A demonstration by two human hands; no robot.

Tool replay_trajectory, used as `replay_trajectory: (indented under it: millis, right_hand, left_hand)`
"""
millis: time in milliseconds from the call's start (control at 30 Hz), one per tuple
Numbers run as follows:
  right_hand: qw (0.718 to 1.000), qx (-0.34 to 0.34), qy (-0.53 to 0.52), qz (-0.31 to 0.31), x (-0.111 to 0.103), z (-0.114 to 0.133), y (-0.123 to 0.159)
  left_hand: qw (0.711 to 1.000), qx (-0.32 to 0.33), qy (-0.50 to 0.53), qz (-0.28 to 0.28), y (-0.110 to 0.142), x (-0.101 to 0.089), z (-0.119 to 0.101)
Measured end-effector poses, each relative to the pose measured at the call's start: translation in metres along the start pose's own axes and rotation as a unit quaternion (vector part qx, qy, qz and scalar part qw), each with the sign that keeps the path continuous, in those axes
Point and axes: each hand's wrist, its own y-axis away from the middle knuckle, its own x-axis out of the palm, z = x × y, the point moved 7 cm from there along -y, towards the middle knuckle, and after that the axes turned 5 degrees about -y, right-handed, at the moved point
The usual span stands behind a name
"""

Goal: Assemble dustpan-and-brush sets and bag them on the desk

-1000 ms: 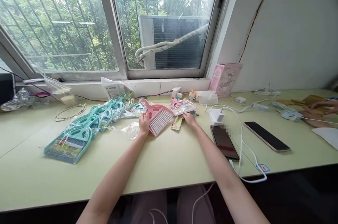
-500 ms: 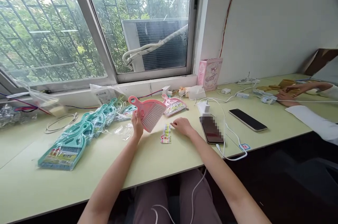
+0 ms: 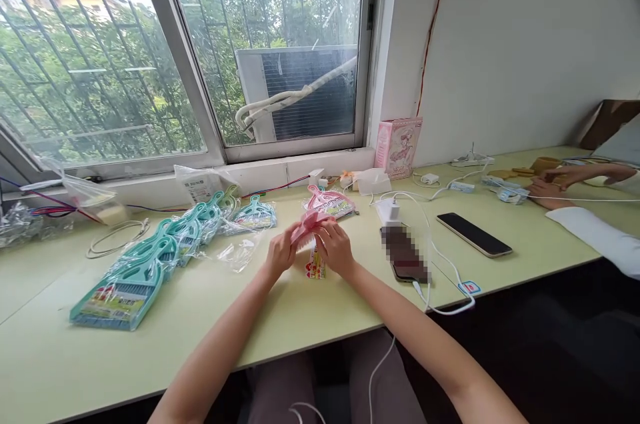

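Observation:
A small pink dustpan and brush (image 3: 306, 228) is held between my two hands over the table, tilted so that it shows nearly edge-on. My left hand (image 3: 283, 252) has its fingers closed around the left side. On the other side, my right hand (image 3: 336, 247) grips the edge with bent fingers. Just under the hands lies a printed label card (image 3: 316, 268), partly covered by them. Behind it, a wrapped pink dustpan set (image 3: 330, 203) rests on the table. Several teal dustpan sets (image 3: 120, 297) in clear plastic form a row to the left.
Crumpled clear plastic (image 3: 240, 254) lies left of my hands. To the right are a phone (image 3: 407, 257) with a white cable, a black phone (image 3: 474, 235) and a charger (image 3: 391, 209). A pink box (image 3: 399, 147) stands by the wall. A co-worker's hands (image 3: 555, 185) are at far right.
My right hand has moved from beside the label card to grip the pink dustpan and brush. My left hand has lowered and turned it from broadside to nearly edge-on.

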Motion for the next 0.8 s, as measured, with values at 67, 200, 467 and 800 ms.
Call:
replay_trajectory:
  millis: [67, 200, 467, 800]
  right_hand:
    - [1.000, 0.007, 0.004, -0.006, 0.000, 0.002, -0.002]
    - [0.998, 0.020, -0.050, -0.018, 0.005, 0.002, -0.002]
    - [0.998, 0.003, -0.057, -0.023, 0.001, -0.009, 0.001]
    - [0.999, 0.029, 0.009, -0.017, 0.006, -0.007, -0.001]
  left_hand:
    - [1.000, -0.002, 0.006, -0.015, 0.000, -0.003, 0.000]
    - [0.998, 0.025, -0.021, -0.045, -0.001, -0.009, -0.005]
    - [0.996, 0.019, -0.026, -0.083, 0.008, -0.002, -0.017]
    - [0.995, -0.016, -0.035, -0.094, 0.013, 0.003, -0.014]
